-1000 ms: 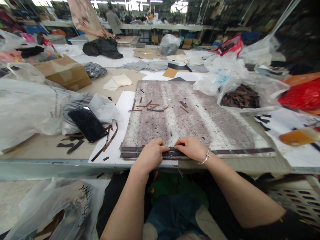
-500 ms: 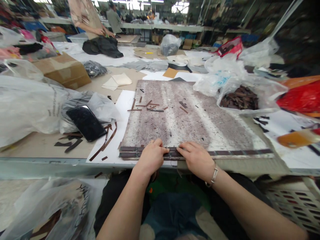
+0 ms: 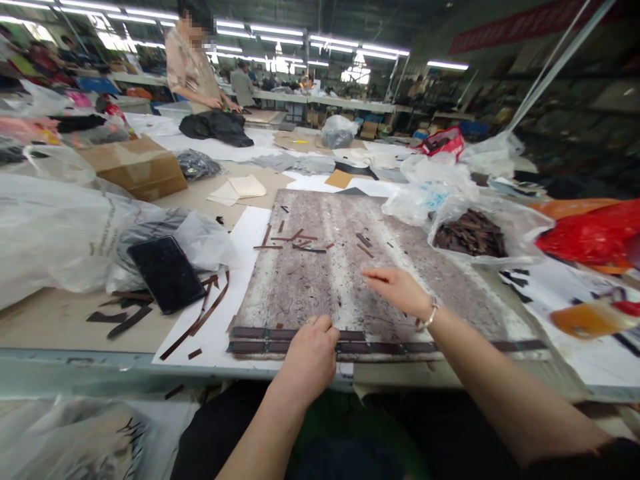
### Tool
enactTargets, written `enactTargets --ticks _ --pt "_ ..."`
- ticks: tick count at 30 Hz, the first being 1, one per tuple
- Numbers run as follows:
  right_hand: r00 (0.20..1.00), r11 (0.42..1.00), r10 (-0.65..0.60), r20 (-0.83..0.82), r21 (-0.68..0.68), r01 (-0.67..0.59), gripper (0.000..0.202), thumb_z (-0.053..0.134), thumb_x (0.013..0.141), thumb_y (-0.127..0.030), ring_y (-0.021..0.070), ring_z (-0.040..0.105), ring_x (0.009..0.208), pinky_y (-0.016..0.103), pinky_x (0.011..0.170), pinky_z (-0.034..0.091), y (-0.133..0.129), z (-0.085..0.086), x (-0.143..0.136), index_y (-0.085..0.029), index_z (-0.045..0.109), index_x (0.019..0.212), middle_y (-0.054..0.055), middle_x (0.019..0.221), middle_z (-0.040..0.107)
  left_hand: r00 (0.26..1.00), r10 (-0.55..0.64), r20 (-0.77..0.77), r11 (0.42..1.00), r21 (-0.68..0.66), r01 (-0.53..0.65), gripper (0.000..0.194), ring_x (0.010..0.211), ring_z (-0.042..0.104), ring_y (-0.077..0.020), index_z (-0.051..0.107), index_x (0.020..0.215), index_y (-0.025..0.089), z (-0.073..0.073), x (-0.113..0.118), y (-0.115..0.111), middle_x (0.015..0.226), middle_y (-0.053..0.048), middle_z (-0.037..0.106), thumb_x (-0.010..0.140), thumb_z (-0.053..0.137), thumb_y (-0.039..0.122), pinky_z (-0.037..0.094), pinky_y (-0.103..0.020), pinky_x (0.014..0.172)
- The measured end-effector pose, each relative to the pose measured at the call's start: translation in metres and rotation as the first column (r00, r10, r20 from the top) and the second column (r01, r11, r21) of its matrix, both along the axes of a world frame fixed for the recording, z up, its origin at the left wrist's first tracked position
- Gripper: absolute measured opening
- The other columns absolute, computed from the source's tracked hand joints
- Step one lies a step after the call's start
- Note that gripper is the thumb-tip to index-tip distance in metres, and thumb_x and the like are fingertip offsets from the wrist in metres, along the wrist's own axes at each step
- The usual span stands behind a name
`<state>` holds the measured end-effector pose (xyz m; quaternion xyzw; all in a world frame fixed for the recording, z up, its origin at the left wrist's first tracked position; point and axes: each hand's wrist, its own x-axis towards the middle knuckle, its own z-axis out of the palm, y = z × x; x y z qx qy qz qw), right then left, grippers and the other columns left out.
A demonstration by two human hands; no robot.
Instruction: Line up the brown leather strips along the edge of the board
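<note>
- The left hand (image 3: 314, 353), at the lower centre of the frame, lies across the two dark strips near the board's close edge, its fingers bent down onto them; whether they pinch or only press cannot be told.
- The right hand (image 3: 400, 290), right of centre, is over the board, its fingers pressed together and pointing left; whether the fingertips hold anything is not clear. A metal bracelet (image 3: 429, 313) circles its wrist.
- The short dark strip (image 3: 353, 335) runs from the board's lower left corner, under the left hand, to just past it.
- The long dark strip (image 3: 390, 348) lies just below it and runs on to the board's lower right.
- The speckled board (image 3: 295, 287) fills the middle of the frame, with loose brown offcuts (image 3: 305, 238) on its upper left part.
- Left of the board, a black smartphone (image 3: 167, 273) leans on a filled plastic bag (image 3: 200, 237).
- At the right, an open clear bag (image 3: 523, 237) holds brown scraps (image 3: 470, 233); an orange bottle (image 3: 583, 320) lies below a red plastic bag (image 3: 595, 233).
- In the upper left, a person (image 3: 195, 73) stands by black fabric (image 3: 217, 127).
</note>
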<state>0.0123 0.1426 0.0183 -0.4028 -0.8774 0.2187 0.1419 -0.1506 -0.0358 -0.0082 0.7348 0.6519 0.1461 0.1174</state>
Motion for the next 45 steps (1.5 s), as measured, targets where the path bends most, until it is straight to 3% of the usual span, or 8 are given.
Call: enactTargets --ticks 9,19,24,27,29,38,42,45 --pt "0.843 0.882 -0.470 0.262 0.176 0.437 0.030 0.054 0.081 -0.034 0.0306 0.057 0.098 0.042 0.082 0.045 0.135 -0.035 -0.060 -0.012 0.069 0.094 0.020 0.103 0.063 0.999 0.002 0.032 1.000 0.025 -0.003 0.015 0.081 0.047 -0.0195 0.054 0.074 0.018 0.000 -0.005 0.004 0.085 -0.006 0.053 0.075 0.045 0.006 0.043 -0.033 0.076" --pt "0.944 0.927 -0.331 0.005 0.191 0.324 0.022 0.055 0.081 -0.035 0.0211 0.060 0.077 0.031 0.071 0.046 0.095 -0.031 -0.041 -0.017 0.062 0.092 0.007 0.083 0.067 0.970 0.049 0.238 0.995 0.068 -0.067 0.021 0.087 0.053 -0.0196 0.062 0.083 0.018 -0.001 -0.008 0.003 0.090 -0.007 0.058 0.079 0.043 0.009 0.046 -0.033 0.078" --pt "0.987 0.933 0.108 -0.118 0.354 -0.060 0.015 0.048 0.089 -0.030 0.0195 0.059 0.096 0.032 0.086 0.046 -0.013 -0.015 0.012 -0.022 0.060 0.091 0.006 0.104 0.064 0.422 0.253 0.871 0.957 -0.162 -0.241 0.028 0.075 0.061 -0.0145 0.060 0.106 0.017 0.004 -0.001 0.008 0.088 -0.006 0.065 0.087 0.046 0.034 0.048 -0.026 0.066" --pt "0.969 0.918 0.215 -0.117 0.363 -0.160 0.015 0.047 0.090 -0.027 0.0180 0.058 0.098 0.032 0.087 0.047 -0.067 -0.007 0.032 -0.024 0.062 0.088 0.005 0.106 0.063 -0.002 0.358 0.934 0.929 -0.356 -0.104 0.039 0.064 0.061 -0.0114 0.057 0.108 0.014 0.009 0.007 0.009 0.082 -0.006 0.065 0.083 0.054 0.044 0.045 -0.021 0.054" --pt "0.966 0.930 0.226 -0.125 0.322 -0.176 0.018 0.046 0.090 -0.026 0.0178 0.059 0.096 0.032 0.086 0.049 -0.088 -0.004 0.038 -0.024 0.064 0.088 0.006 0.106 0.063 -0.084 0.366 0.927 0.927 -0.371 -0.053 0.037 0.065 0.062 -0.0107 0.059 0.101 0.012 0.010 0.012 0.010 0.077 -0.004 0.065 0.076 0.064 0.039 0.045 -0.020 0.056" --pt "0.919 0.911 -0.128 -0.372 -0.410 -0.039 0.026 0.060 0.079 -0.041 0.0168 0.062 0.069 0.029 0.065 0.053 -0.093 -0.006 0.054 -0.018 0.063 0.092 0.002 0.074 0.065 0.436 0.259 0.862 0.962 -0.189 -0.198 0.012 0.062 0.060 -0.0120 0.063 0.085 0.016 -0.001 0.033 0.017 0.069 0.000 0.064 0.076 0.061 0.023 0.049 -0.025 0.063" --pt "0.926 0.846 -0.267 -0.267 -0.525 0.093 0.029 0.064 0.073 -0.042 0.0150 0.061 0.061 0.026 0.057 0.050 -0.082 -0.015 0.066 -0.017 0.063 0.089 0.001 0.070 0.065 0.865 0.081 0.496 0.976 0.137 -0.170 0.022 0.088 0.059 -0.0160 0.067 0.093 0.018 -0.002 0.035 0.018 0.090 -0.005 0.066 0.086 0.046 0.018 0.047 -0.030 0.083" --pt "0.944 0.844 -0.262 -0.199 -0.523 0.124 0.026 0.062 0.074 -0.041 0.0141 0.061 0.060 0.024 0.056 0.050 -0.075 -0.022 0.073 -0.018 0.065 0.087 0.000 0.068 0.065 0.964 -0.011 0.264 0.986 0.164 -0.034 0.028 0.091 0.057 -0.0171 0.067 0.097 0.017 -0.003 0.032 0.017 0.092 -0.007 0.064 0.086 0.042 0.013 0.046 -0.030 0.084"
